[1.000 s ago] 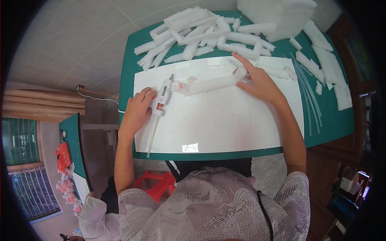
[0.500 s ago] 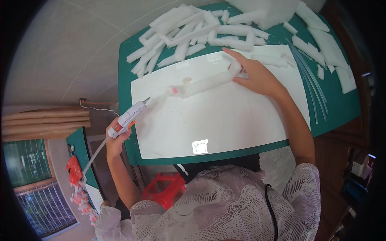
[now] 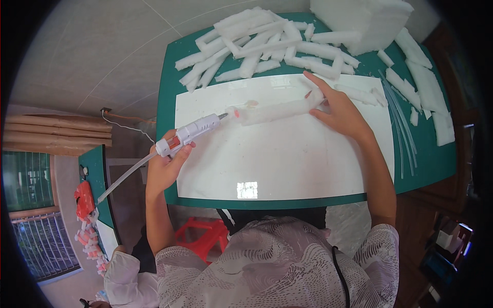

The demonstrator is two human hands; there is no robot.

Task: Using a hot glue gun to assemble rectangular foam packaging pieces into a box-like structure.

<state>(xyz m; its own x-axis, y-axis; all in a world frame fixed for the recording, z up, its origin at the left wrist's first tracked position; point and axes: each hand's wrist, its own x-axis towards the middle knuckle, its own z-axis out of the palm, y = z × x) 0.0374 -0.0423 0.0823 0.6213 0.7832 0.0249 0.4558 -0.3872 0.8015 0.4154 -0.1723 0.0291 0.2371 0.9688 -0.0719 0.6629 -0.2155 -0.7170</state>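
Observation:
My left hand (image 3: 167, 164) grips a white glue gun (image 3: 192, 132) at the left edge of the white board (image 3: 287, 154). A long clear glue stick (image 3: 123, 178) trails from the gun's back. Its nozzle points at the pink-tipped left end of a white foam roll (image 3: 277, 111) lying on the board. My right hand (image 3: 339, 110) rests on the roll's right end with fingers spread, holding it down.
The board lies on a green table (image 3: 431, 164). Several white foam sticks (image 3: 257, 46) are heaped along the far edge, with a foam block (image 3: 364, 20) and strips (image 3: 426, 87) at the right. Thin clear rods (image 3: 400, 123) lie beside the board. A red stool (image 3: 203, 238) stands below.
My left hand lifted the glue gun off the board, swung out left past the table edge, and has come back so the nozzle points at the roll's left end. My right hand stayed on the roll.

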